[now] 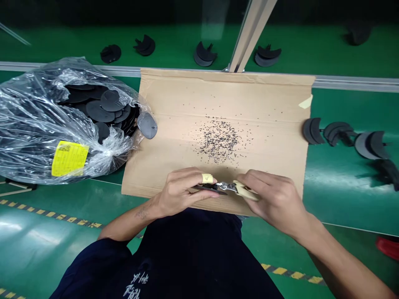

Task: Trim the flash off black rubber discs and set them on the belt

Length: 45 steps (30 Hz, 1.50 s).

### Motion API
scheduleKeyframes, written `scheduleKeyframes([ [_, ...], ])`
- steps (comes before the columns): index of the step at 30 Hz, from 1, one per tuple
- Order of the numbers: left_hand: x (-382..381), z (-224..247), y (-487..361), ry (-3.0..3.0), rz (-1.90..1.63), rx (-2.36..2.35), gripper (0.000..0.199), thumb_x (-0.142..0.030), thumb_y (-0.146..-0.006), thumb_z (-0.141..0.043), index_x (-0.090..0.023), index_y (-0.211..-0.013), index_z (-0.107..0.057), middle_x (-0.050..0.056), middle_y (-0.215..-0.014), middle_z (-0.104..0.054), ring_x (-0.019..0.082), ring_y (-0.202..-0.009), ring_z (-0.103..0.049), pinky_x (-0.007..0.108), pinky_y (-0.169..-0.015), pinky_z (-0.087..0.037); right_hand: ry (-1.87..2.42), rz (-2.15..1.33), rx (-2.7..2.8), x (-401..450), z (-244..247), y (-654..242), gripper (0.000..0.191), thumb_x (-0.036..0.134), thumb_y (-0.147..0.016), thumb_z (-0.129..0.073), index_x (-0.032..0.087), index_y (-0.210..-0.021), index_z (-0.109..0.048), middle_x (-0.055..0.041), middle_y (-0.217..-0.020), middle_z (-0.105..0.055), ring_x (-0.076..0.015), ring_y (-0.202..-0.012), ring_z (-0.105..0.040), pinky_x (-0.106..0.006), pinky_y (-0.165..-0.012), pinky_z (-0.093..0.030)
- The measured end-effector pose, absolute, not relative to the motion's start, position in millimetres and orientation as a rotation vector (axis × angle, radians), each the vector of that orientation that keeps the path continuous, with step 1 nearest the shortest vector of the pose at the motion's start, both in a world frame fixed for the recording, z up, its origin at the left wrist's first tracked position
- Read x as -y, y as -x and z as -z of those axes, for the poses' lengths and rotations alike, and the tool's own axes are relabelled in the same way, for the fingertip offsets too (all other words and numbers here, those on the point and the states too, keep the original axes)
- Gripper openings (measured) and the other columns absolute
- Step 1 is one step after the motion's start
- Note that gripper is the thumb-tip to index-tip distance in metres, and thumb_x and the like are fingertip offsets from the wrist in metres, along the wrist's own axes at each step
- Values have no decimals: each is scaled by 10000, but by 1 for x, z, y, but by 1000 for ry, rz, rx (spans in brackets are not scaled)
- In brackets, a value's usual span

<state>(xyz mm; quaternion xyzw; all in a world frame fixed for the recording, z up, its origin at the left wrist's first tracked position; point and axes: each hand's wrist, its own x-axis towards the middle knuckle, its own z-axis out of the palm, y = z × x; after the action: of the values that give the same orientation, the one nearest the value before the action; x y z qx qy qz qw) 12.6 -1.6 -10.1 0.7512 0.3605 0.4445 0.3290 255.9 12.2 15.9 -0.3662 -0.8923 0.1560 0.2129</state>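
Observation:
My left hand pinches a thin black plastic disc, seen nearly edge-on, with pale tape round one finger. In my right hand is a pair of cutting pliers, its grips pale yellow. The metal jaws meet the disc at its small raised part; whether they are closed on it is hidden. Beneath lies a cardboard sheet with a scatter of tiny black plastic bits. To the left, a clear plastic bag full of similar black discs lies torn open.
One loose disc rests at the bag's mouth on the cardboard. Several curved black pieces stand along the green table at right. More sit beyond the metal rail, near an upright post. The bag bears a yellow label.

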Motion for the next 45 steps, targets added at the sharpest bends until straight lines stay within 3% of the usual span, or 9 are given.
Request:
scheduleKeyframes([
  [3,-1,10,-12,-1972,-1169,-948,236,-230,-847,-786,-129,-1043,-702,60,-856,-764,135,-756,-721,236,-695,-614,1026,-569,2337,-15,-9,-256,125,149,-966,-549,231,-1032,-617,-29,-800,-706,-163,-650,-656,-288,-561,-488],
  [12,-17,22,-14,-2475,-965,-1073,209,-198,-922,-691,-169,-1128,-708,76,-947,-762,180,-856,-705,320,-767,-571,1299,-28,2548,-17,-18,-264,77,226,-932,-605,181,-948,-665,-62,-740,-663,-221,-669,-606,-347,-562,-384],
  [18,-21,42,-25,-1826,-1157,-1147,190,-290,-915,-712,-142,-1034,-705,66,-919,-766,144,-831,-720,250,-755,-576,1358,-803,2108,-10,17,-260,181,316,-929,-651,207,-1074,-645,-83,-1013,-737,-221,-819,-701,-319,-637,-527],
  [21,-18,45,-29,-1533,-1147,-1110,210,-326,-921,-700,-135,-1004,-674,67,-919,-755,144,-846,-740,235,-773,-597,1291,-942,1774,-6,32,-242,164,310,-914,-677,213,-1032,-616,-43,-913,-733,-189,-741,-689,-291,-596,-530],
  [24,-17,38,-22,-1691,-1049,-1041,193,-264,-910,-707,-137,-1053,-682,88,-982,-744,164,-927,-729,268,-833,-604,1153,-750,1857,-7,28,-229,68,194,-935,-617,214,-1001,-620,-38,-853,-723,-176,-724,-672,-298,-620,-516],
  [28,-20,25,-8,-2155,-920,-935,230,-128,-923,-622,-161,-1138,-696,112,-1052,-737,200,-1011,-700,348,-874,-596,917,-394,2237,-7,4,-228,184,78,-950,-511,202,-1012,-632,-69,-898,-748,-178,-747,-661,-318,-611,-444],
  [33,-14,19,-1,-2091,-991,-924,227,-120,-915,-636,-162,-1127,-704,99,-999,-770,181,-915,-723,317,-815,-605,859,-615,2188,-9,-17,-242,172,127,-944,-560,209,-1093,-584,-76,-910,-726,-202,-802,-673,-338,-671,-492],
  [38,-4,15,0,-1801,-1003,-935,209,-102,-893,-682,-138,-1096,-716,89,-1005,-789,144,-911,-760,217,-835,-611,1090,-277,2361,-16,-14,-253,52,192,-965,-576,202,-1006,-606,-84,-860,-718,-210,-703,-616,-349,-611,-426],
  [45,-1,11,-1,-1809,-1053,-896,258,-125,-876,-726,-143,-1133,-722,88,-1010,-803,153,-907,-780,213,-823,-635,996,-191,2497,-18,-15,-250,135,234,-1018,-497,178,-1044,-617,-70,-845,-713,-185,-694,-596,-328,-599,-382],
])
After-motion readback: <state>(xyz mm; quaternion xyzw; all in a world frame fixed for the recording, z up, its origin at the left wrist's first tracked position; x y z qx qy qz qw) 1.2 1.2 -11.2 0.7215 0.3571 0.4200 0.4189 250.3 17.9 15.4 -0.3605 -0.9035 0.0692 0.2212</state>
